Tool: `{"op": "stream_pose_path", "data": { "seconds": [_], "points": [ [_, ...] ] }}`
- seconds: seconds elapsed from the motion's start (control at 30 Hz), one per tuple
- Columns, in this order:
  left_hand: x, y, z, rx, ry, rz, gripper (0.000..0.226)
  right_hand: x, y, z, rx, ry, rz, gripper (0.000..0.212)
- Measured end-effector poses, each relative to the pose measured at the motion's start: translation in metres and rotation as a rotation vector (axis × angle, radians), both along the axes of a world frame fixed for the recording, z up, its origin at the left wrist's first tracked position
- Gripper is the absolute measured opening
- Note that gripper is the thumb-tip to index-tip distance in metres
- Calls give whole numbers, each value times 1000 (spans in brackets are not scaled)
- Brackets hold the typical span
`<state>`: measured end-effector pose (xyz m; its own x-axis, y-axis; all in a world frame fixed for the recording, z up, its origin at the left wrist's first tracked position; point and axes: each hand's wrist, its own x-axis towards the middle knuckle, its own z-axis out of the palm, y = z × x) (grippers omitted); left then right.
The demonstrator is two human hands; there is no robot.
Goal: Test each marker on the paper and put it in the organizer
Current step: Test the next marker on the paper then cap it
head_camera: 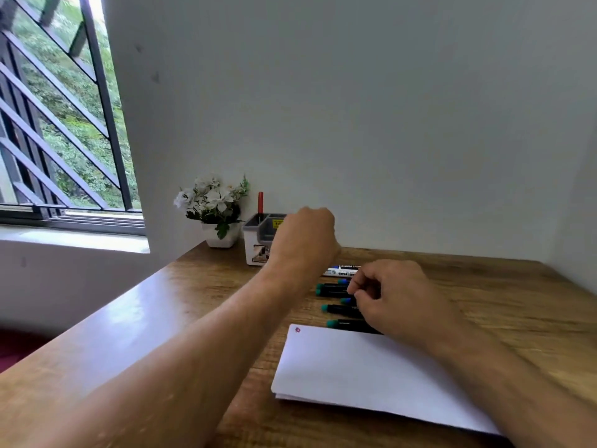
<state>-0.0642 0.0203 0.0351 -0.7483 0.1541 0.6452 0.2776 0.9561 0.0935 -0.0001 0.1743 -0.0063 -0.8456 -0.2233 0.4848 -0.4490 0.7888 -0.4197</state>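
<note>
Left hand point(303, 232) at frame centre, over the organizer point(258, 240), back of hand to camera, fingers curled under; can't tell if it holds anything. Red marker point(260, 203) stands upright in the organizer's left compartment. Right hand point(392, 294) right of centre, fingertips point(353, 292) pinching at the row of black markers point(337, 308) with teal and blue caps. Paper point(361, 370) lower centre, small red mark point(298, 330) in its upper-left corner. Flower pot point(219, 234) left of the organizer.

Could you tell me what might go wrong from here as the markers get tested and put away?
1. The left hand is right at the organizer, which stands near the flower pot; a bump could tip either.
2. The right hand reaches into closely packed markers; picking one may roll its neighbours.
3. The paper lies loose and unheld, so it could slide during a test stroke.
</note>
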Motion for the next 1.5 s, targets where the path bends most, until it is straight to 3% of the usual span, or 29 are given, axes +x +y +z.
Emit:
{"op": "stream_pose_path", "data": {
  "seconds": [0.2, 0.5, 0.77, 0.83, 1.0, 1.23, 1.37, 1.5],
  "points": [
    [9, -17, -32, 13, -170, 41, 15, -6, 10, 2, 45, 12, -69, 16],
    [5, -19, -39, 93, -247, -17, 19, -3, 15, -2, 289, -82, 113, 16],
    [6, -19, -37, 190, -271, -59, 20, -5, 15, -2, 266, -114, 83, 10],
    [7, -19, -37, 237, -243, -90, 20, -4, 16, 3, 166, -72, 58, 8],
    [10, -17, -38, 385, -161, -230, 22, -2, 19, 17, -385, 93, 5, 13],
    [13, -16, -44, 524, -356, -613, 33, 0, 22, 22, -1039, -83, 43, 15],
    [9, -22, -47, 729, -444, -705, 29, -7, 28, 19, -1130, -180, 49, 17],
    [3, -30, -46, 955, -557, -752, 18, -10, 33, 15, -1043, -218, 82, 31]
  ]
}}
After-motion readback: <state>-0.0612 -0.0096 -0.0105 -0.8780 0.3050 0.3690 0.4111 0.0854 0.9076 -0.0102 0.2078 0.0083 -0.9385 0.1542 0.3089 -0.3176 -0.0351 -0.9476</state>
